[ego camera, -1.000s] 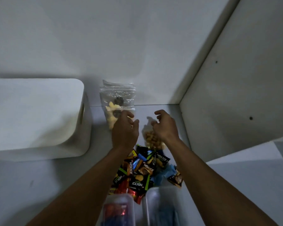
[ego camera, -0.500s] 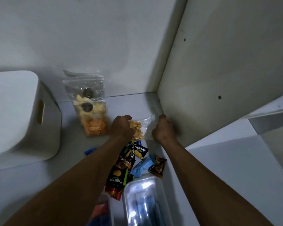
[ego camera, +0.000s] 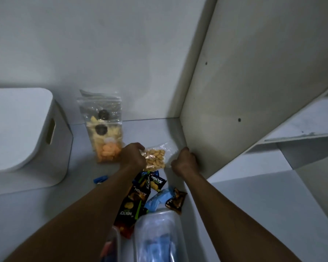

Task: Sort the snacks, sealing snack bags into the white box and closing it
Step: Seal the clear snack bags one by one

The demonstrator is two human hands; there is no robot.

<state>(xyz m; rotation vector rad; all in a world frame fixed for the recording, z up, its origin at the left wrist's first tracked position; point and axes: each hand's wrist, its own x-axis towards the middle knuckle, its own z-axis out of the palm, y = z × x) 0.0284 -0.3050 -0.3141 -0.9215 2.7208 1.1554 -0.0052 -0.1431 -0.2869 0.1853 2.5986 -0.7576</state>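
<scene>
because the clear nut bag (ego camera: 155,157) looks light, limp and slick, left hand (ego camera: 133,156) grips its filled end and right hand (ego camera: 184,163) pinches its empty end.

Glossy clear plastic snack bag (ego camera: 160,154); matt white box (ego camera: 23,133)

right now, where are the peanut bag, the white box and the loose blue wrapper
peanut bag (ego camera: 155,157): head view, on the nuts showing through the clear plastic
white box (ego camera: 21,127): head view, on its flat top
loose blue wrapper (ego camera: 100,179): head view, on its middle
</scene>
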